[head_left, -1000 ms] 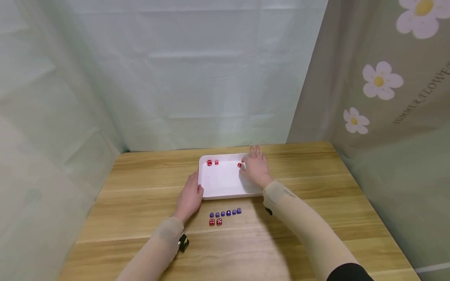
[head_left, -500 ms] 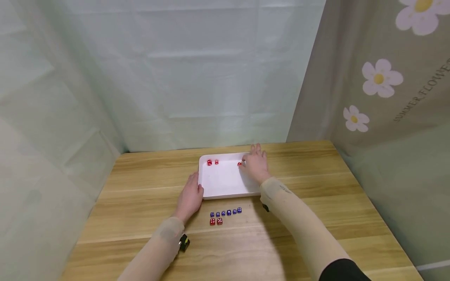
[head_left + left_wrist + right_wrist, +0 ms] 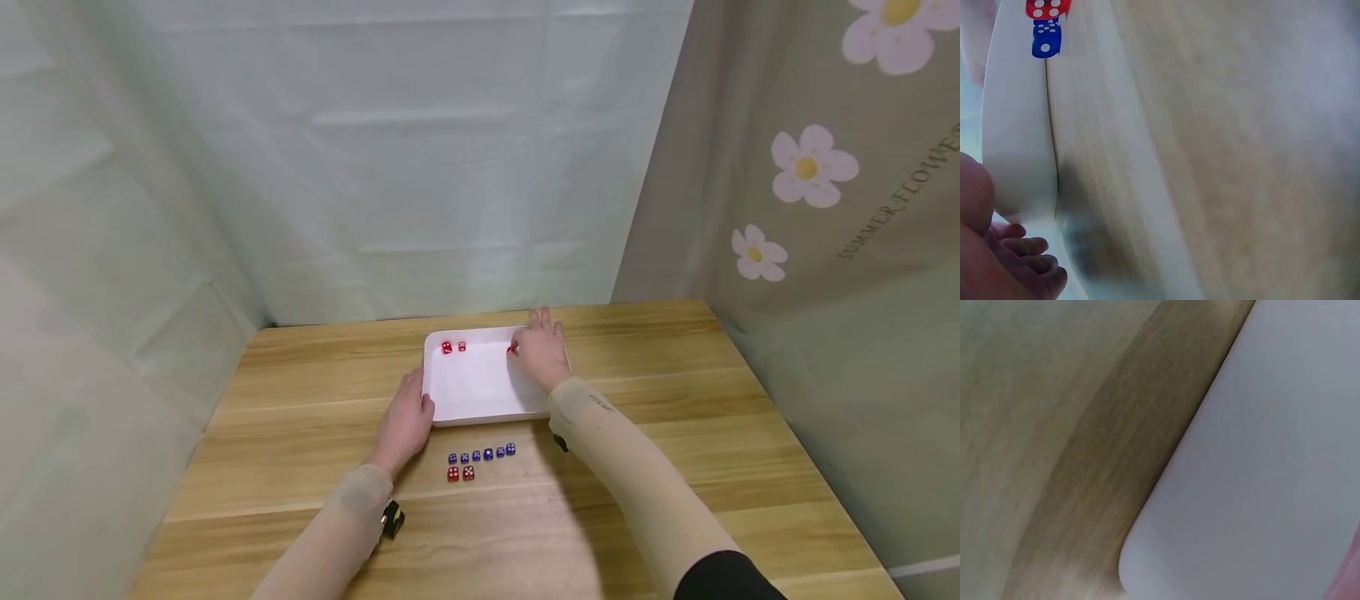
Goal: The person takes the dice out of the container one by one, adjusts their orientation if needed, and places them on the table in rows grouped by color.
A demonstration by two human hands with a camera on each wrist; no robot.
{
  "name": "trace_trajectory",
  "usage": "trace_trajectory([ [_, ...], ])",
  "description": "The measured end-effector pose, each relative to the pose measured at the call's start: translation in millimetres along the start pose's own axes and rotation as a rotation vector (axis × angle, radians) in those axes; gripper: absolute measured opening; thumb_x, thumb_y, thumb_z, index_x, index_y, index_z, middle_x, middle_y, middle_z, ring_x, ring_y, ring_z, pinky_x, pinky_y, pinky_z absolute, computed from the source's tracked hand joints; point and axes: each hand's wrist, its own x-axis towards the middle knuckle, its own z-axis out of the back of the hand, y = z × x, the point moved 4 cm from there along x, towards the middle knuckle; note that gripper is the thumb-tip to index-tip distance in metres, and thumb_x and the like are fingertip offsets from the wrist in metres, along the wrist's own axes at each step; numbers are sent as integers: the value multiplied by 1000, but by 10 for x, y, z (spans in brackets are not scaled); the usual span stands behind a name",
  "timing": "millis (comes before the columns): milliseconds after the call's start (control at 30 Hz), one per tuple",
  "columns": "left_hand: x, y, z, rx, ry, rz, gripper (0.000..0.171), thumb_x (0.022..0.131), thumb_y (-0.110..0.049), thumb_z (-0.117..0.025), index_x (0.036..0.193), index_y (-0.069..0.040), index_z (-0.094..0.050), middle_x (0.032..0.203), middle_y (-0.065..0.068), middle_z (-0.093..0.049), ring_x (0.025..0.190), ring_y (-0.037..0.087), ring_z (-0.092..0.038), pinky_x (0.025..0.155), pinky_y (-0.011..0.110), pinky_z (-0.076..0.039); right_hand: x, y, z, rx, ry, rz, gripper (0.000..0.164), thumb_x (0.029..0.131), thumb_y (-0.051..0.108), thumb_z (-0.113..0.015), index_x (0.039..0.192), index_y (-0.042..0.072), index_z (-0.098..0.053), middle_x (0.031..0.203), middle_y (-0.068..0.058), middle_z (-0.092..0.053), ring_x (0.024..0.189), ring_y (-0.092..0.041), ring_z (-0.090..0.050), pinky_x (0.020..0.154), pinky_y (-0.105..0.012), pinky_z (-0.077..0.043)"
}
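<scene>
A shallow white tray (image 3: 480, 383) lies on the table. My left hand (image 3: 405, 421) holds its near left corner; in the left wrist view the thumb (image 3: 974, 194) is at the tray wall and the curled fingers (image 3: 1032, 256) lie past the corner. My right hand (image 3: 542, 352) reaches over the tray's right side and pinches a red die (image 3: 511, 350), mostly hidden by the fingers. Two other red dice, one (image 3: 447, 347) larger-looking than the other (image 3: 462, 346), sit in the tray's far left. The right wrist view shows mainly tray and table.
In front of the tray, several blue dice (image 3: 488, 454) form a row on the wooden table (image 3: 300, 467). Below that row stand two red dice, one (image 3: 453, 474) left of the other (image 3: 468, 473). Pale curtains (image 3: 450, 167) hang behind and beside the table.
My right hand has shifted slightly left, and its fingers have closed on the red die, which is now more covered. The left hand and tray stay in place.
</scene>
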Motion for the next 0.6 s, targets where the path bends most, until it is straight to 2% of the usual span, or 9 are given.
trace_trajectory([
  [300,19,-13,-13,-4,8,-5,61,112,-18,-46,167,3,-28,172,22,-30,161,38,-24,130,53,-22,-28,-35,30,14,-25,-13,15,100,29,-77,107,18,-84,167,-26,-39,159,-51,-18,125,-70,-26],
  [600,28,-34,-1,4,14,-10,61,112,-17,-47,167,3,-28,172,23,-31,161,38,-24,130,54,-23,15,-80,-25,15,8,-48,16,101,29,-74,107,17,-84,168,-24,-38,161,-50,-15,126,-69,-25],
])
